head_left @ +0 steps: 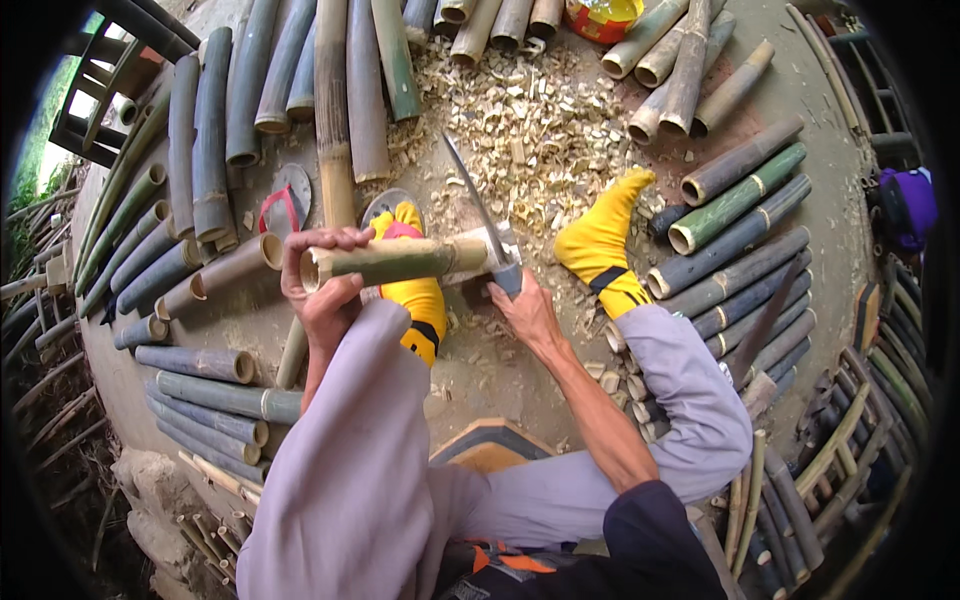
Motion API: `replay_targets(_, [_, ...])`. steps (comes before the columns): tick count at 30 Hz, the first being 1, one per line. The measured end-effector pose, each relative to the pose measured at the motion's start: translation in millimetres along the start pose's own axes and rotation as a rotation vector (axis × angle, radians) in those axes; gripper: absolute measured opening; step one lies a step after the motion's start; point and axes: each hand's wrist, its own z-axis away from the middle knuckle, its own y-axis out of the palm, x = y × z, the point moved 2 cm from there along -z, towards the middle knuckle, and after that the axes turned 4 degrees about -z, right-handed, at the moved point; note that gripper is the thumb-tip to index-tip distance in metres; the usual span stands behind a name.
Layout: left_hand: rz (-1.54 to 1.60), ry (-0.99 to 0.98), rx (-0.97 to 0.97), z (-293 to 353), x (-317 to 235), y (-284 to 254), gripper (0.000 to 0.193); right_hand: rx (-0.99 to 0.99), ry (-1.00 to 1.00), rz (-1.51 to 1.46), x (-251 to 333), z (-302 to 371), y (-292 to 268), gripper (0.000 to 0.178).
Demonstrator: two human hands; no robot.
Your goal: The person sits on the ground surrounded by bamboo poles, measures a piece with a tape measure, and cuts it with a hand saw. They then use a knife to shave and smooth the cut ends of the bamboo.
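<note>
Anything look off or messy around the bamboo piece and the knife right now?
Only the litter: pale bamboo chips are strewn over the ground ahead of the yellow-socked feet. The left hand holds the bamboo section level; the right hand grips the knife.

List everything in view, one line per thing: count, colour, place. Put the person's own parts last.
Short green-tan bamboo tube: one, held level in front of the knees.
Long steel blade knife: one, grey, at the tube's right end.
Cut bamboo tubes: many, grey-blue, green and tan, laid in a ring on the ground.
Pale bamboo chips: a heap, beyond the feet.
Red and yellow tub: one, top edge.
Grey sandals: two, near the left foot.
Yellow socks: two, on the feet.
Grey trousers: on both legs.
Left hand: grips the tube's left end.
Right hand: holds the knife handle.
</note>
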Motion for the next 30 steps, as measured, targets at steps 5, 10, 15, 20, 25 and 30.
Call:
replay_targets(5, [-0.028, -0.027, -0.063, 9.1, -8.5, -3.2, 0.042, -0.213, -0.372, -0.111, 67.1, 22.7, -24.9, 0.042])
replay_targets(10, [-0.020, -0.025, 0.032, 7.9, -1.0, -5.1, 0.041, -0.018, 0.017, 0.143, 6.2, -0.6, 3.2, 0.042])
replay_targets(15, [0.007, -0.046, 0.013, 11.3, -8.2, -17.5, 0.041, -0.034, -0.064, -0.036, 25.9, 10.4, -12.6, 0.044])
replay_targets(20, [-0.010, -0.070, 0.129, 7.7, -7.3, -8.9, 0.037, -0.216, -0.460, -0.136, 47.6, 21.3, -13.6, 0.044])
replay_targets(25, [-0.118, 0.013, 0.268, 3.1, -8.7, -3.6, 0.035, 0.032, -0.078, 0.016, 5.9, 10.5, -0.2, 0.041])
replay_targets(30, [-0.063, -0.017, 0.249, -0.2, -10.3, -0.1, 0.034, -0.172, -0.327, -0.191, 61.3, 34.1, -19.7, 0.037])
